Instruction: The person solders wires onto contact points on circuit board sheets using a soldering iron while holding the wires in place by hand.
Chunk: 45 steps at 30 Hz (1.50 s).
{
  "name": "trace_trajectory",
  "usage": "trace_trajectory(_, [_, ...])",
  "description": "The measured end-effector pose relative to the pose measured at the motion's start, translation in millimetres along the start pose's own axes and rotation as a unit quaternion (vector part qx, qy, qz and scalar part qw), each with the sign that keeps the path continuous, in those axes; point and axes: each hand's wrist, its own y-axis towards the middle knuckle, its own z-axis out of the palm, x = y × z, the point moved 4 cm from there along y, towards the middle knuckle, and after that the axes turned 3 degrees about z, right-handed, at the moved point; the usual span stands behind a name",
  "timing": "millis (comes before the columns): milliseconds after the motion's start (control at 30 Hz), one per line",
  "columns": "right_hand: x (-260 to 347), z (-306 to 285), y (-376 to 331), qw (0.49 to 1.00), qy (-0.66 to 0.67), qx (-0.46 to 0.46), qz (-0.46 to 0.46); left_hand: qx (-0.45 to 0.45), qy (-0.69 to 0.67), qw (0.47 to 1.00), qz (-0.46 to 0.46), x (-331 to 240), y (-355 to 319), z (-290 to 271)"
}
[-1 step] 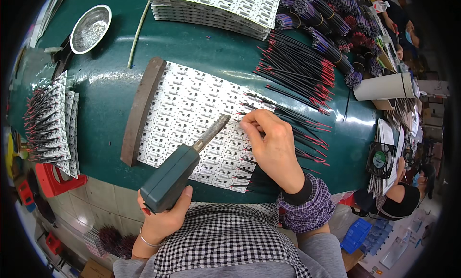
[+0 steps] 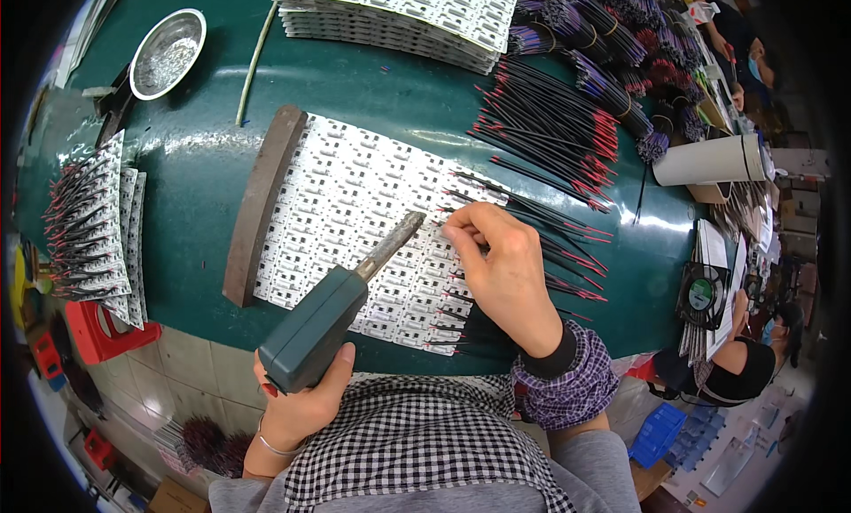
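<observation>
Right, from the far left of your green table [image 2: 191,247], we see wired circuit boards [image 2: 112,198] stacked at the edge, their black leads bristling leftward, with the shiny metal bowl [image 2: 168,54] beyond them. Next along comes a thin pale rod [image 2: 254,70], then the brown bar [image 2: 263,207], lying slantwise against the left edge of the white circuit-board panel [image 2: 355,172], which sits flat right in front of you. Your left hand [image 2: 306,402] is wrapped round the handle of the green soldering gun [image 2: 315,327], its metal barrel angled up across the panel, the tip just short of your other fingers. Behind it all, a thick stack of board panels [image 2: 399,8]! Over to your right hand [image 2: 505,256]: thumb and forefinger drawn close together at the panel's right side, though I can't tell whether a lead is caught between them. Black leads with red ends [image 2: 567,238] fan out rightward beside it, a loose wire pile [image 2: 545,114] lies beyond, and finally, far right, a small black fan [image 2: 705,296].
</observation>
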Motion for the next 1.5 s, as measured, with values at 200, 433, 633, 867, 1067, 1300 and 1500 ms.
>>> trace_trajectory(200, [-0.4,0.8,3.2,1.0,0.009,0.003,0.027,0.036,0.07,0.994,0.072,0.1,-1.3,0.6])
trace_trajectory(433, [-0.5,2.4,4.2,1.0,-0.001,-0.001,0.022,0.054,0.057,0.994,0.074,3.2,-0.8,3.3])
trace_trajectory(633, [0.7,1.8,5.3,1.0,0.0,0.003,0.025,0.062,0.057,0.994,0.067,2.3,-4.7,1.7])
trace_trajectory(867, [-2.6,1.3,8.5,1.0,-0.006,0.009,0.023,0.08,0.063,0.995,0.008,9.5,-16.7,-6.8])
trace_trajectory(1067, [-1.8,-4.7,19.2,0.997,-0.008,0.074,0.024,0.048,0.081,0.991,0.091,0.7,-3.1,-0.2])
trace_trajectory(1300, [-1.9,-2.7,20.1,0.996,-0.002,0.084,0.018,0.06,-0.033,0.998,-0.008,1.6,3.3,-1.8])
trace_trajectory(1500, [1.7,-7.5,19.4,0.996,-0.002,0.087,0.024,0.038,-0.136,0.988,-0.061,17.5,-22.9,-9.4])
